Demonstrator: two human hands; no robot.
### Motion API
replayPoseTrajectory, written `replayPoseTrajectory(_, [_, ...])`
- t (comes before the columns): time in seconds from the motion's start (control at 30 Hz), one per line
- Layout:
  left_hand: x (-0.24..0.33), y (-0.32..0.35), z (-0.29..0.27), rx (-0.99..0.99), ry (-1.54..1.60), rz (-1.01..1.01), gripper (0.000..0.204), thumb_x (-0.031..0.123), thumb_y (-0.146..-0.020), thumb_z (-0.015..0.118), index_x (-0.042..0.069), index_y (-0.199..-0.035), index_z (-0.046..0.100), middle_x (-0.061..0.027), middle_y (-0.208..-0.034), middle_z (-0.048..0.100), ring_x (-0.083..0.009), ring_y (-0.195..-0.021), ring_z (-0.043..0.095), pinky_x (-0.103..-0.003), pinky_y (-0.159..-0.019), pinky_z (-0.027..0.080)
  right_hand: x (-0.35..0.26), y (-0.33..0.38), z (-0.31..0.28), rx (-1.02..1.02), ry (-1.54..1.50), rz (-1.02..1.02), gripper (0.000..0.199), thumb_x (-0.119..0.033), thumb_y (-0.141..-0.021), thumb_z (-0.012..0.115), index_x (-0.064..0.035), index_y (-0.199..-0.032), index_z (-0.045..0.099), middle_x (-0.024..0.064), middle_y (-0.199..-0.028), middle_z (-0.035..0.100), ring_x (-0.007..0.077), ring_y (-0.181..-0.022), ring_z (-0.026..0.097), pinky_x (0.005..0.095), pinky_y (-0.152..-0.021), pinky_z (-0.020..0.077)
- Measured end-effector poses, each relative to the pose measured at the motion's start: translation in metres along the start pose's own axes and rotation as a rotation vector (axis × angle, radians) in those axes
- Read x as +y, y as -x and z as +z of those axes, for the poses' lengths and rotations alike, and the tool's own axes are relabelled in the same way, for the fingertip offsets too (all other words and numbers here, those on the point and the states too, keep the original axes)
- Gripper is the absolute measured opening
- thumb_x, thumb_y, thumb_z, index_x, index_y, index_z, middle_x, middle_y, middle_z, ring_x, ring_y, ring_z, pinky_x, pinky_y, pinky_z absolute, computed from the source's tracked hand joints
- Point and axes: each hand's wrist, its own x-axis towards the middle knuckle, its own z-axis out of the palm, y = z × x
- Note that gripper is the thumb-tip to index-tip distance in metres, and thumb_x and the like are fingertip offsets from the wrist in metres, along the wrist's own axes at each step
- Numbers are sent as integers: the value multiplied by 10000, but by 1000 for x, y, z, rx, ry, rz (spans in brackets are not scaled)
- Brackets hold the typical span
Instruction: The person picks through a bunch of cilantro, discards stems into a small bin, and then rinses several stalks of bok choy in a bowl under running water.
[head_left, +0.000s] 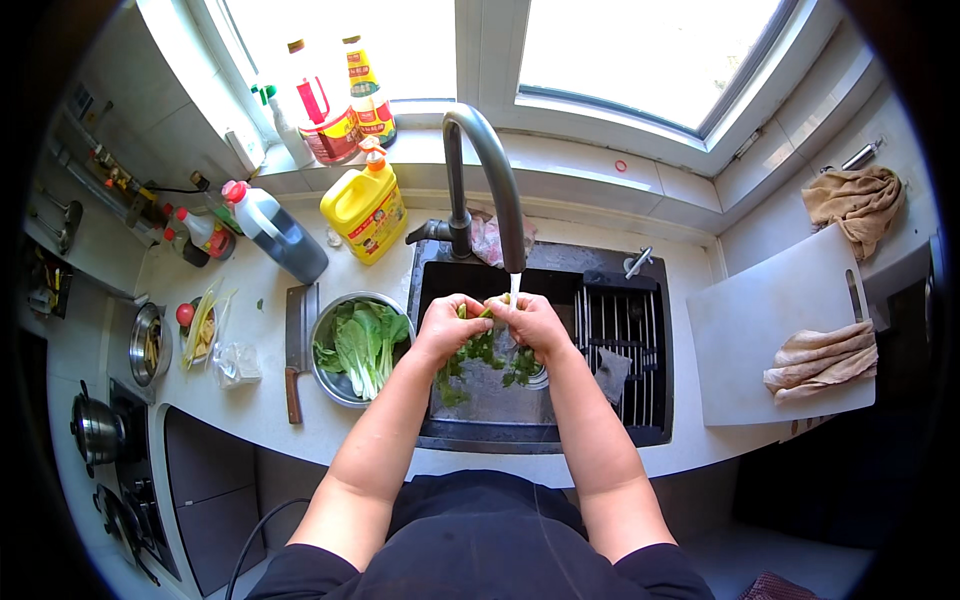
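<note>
Over the dark sink (480, 438), both hands grip a bunch of leafy green herbs (480, 348) by the stems. My left hand (448, 328) pinches the stems with its fingertips. Close beside it, my right hand (535, 326) has its fingers closed on the same stems. Leaves hang below both hands into the basin. A thin stream of water (514, 290) runs from the tall grey faucet (508, 205) right at my right hand. Left of the sink, a metal bowl (327, 383) contains green leafy vegetables (358, 338).
A cleaver (299, 335) lies left of the bowl. Behind stand a yellow pump bottle (366, 215) and a dark-liquid jug (282, 238). A drying rack (630, 350) covers the sink's right side. Farther right, a white cutting board (740, 330) bears a folded cloth (822, 362).
</note>
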Motion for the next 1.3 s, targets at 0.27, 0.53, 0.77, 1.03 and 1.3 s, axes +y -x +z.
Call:
replayPoseTrajectory(0.27, [10,-2,-9,-31,44,-35,148,79,-729,725,24,-827,629,22,-684,575,-36,-546,467,-186,-478,368,-5,-6,-8,-47,328,-130,130,-103,-730,696,-19,-826,674,15,-694,630,84,-660,554,262,-591,436])
replayPoseTrajectory(0.53, [7,-1,-21,-139,106,-139,144,133,-768,693,41,-864,638,35,-651,552,-34,-469,406,-189,-415,305,-13,-2,-10,-71,934,-250,123,-149,-772,622,-46,-823,665,101,-702,642,200,-659,598,339,-633,458])
replayPoseTrajectory(0.77, [-8,-1,-37,-322,541,-410,156,146,-806,647,38,-909,601,29,-665,532,-38,-417,364,-190,-391,302,-15,0,-13,-315,545,-140,146,-174,-832,593,-51,-873,659,22,-683,642,106,-661,572,271,-602,432])
replayPoseTrajectory(1.03, [-26,-5,-28,-468,807,-352,205,167,-841,590,12,-975,581,-11,-777,593,2,-421,343,-113,-369,254,6,1,-20,-414,-31,-3,166,-190,-848,591,-37,-902,628,12,-717,619,87,-632,539,211,-626,418])
replayPoseTrajectory(1.3, [-39,-11,-1,-515,1020,-323,240,178,-893,486,-4,-1036,549,-59,-841,609,-13,-432,348,-122,-389,287,45,-3,-13,-405,-701,-42,138,-168,-897,513,-43,-945,550,17,-663,525,112,-565,494,222,-538,409])
